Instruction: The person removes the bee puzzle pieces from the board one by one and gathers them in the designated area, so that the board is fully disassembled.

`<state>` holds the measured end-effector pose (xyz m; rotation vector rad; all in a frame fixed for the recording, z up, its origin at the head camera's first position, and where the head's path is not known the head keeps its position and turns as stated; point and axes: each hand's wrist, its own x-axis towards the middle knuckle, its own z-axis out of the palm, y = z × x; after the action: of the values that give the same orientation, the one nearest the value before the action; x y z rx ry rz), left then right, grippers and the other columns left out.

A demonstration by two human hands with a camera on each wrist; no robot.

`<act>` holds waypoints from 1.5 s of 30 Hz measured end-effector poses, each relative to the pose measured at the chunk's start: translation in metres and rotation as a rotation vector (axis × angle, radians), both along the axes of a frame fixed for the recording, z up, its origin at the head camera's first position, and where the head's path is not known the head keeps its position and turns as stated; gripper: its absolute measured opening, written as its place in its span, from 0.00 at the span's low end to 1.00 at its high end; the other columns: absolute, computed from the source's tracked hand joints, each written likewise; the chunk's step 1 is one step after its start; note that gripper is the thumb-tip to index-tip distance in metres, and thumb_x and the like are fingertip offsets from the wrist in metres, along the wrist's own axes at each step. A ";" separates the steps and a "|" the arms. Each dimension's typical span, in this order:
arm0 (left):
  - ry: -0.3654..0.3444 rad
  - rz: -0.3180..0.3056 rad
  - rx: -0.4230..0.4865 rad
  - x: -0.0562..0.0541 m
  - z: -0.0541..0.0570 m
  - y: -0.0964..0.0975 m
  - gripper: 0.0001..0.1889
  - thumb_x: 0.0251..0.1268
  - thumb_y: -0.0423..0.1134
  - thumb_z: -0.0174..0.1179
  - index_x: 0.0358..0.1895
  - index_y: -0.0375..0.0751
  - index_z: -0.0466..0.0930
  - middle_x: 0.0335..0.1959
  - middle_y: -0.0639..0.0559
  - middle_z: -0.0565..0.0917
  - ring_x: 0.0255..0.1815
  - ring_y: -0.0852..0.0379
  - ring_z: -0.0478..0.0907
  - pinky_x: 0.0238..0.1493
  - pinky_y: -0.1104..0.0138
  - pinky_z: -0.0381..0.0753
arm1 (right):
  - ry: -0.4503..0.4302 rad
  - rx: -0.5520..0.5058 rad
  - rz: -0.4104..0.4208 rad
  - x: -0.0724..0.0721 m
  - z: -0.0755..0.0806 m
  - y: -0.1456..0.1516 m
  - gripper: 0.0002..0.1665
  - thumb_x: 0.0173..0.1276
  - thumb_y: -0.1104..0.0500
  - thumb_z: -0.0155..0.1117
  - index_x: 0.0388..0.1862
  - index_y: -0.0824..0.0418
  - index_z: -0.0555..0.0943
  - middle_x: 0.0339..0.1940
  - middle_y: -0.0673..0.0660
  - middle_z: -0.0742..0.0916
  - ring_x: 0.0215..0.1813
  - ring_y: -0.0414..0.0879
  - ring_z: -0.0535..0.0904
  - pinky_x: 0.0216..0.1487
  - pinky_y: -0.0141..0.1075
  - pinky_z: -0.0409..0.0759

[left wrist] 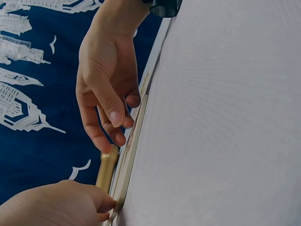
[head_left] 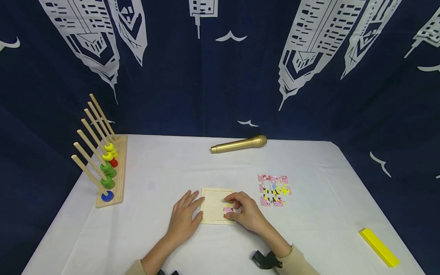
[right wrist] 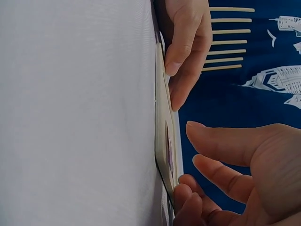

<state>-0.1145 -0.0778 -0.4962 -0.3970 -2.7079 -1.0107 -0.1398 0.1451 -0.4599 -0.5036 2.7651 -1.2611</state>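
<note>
A pale wooden puzzle tray (head_left: 214, 206) lies on the table between the two hands. In its lower right part sits a pink puzzle piece (head_left: 227, 209) with a bit of yellow; from the right wrist camera it is a thin purple sliver. My left hand (head_left: 185, 218) rests spread at the tray's left side, thumb and forefinger touching its edge. Over the tray's right side hovers my right hand (head_left: 248, 213), thumb close by the piece. The right wrist view shows a gap between its thumb and forefinger, with nothing pinched there, and the other fingers at the tray's edge.
Right of the tray lies a partly joined pink puzzle (head_left: 266, 178). Behind is a gold microphone (head_left: 238, 145). A wooden peg stand (head_left: 120, 168) with coloured rings stands at the left, a yellow bar (head_left: 379, 247) at the right. Dark blue printed cloth (head_left: 206, 88) hangs behind.
</note>
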 end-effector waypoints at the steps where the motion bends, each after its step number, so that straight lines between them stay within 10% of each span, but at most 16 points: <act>1: 0.002 0.000 0.000 0.000 0.000 0.000 0.20 0.60 0.32 0.63 0.57 0.36 0.80 0.66 0.39 0.74 0.73 0.37 0.61 0.67 0.40 0.60 | -0.002 0.006 -0.002 0.000 0.000 0.000 0.22 0.49 0.65 0.79 0.44 0.58 0.83 0.37 0.52 0.82 0.36 0.42 0.73 0.39 0.30 0.74; 23: 0.011 0.003 -0.007 0.000 -0.002 -0.001 0.21 0.59 0.32 0.63 0.57 0.36 0.80 0.66 0.39 0.74 0.73 0.37 0.61 0.67 0.41 0.61 | 0.071 0.111 0.055 0.000 -0.008 0.002 0.21 0.49 0.66 0.78 0.42 0.57 0.83 0.32 0.46 0.81 0.37 0.40 0.71 0.40 0.30 0.71; 37: 0.019 0.006 -0.017 0.000 0.000 -0.001 0.21 0.59 0.33 0.64 0.57 0.37 0.81 0.66 0.40 0.75 0.73 0.38 0.62 0.67 0.42 0.62 | 0.105 -0.013 0.056 0.000 -0.006 -0.001 0.17 0.50 0.75 0.71 0.38 0.61 0.83 0.28 0.49 0.78 0.31 0.39 0.72 0.30 0.26 0.73; 45: 0.016 0.001 -0.015 0.001 0.000 0.000 0.21 0.59 0.33 0.64 0.57 0.37 0.80 0.66 0.39 0.75 0.73 0.37 0.62 0.66 0.41 0.62 | -0.081 -0.155 0.042 -0.005 0.002 0.004 0.10 0.64 0.72 0.62 0.42 0.62 0.82 0.33 0.55 0.84 0.32 0.38 0.73 0.33 0.26 0.73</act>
<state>-0.1135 -0.0782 -0.4961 -0.4042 -2.7027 -0.9835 -0.1447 0.1492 -0.4583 -0.5056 2.5904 -1.4597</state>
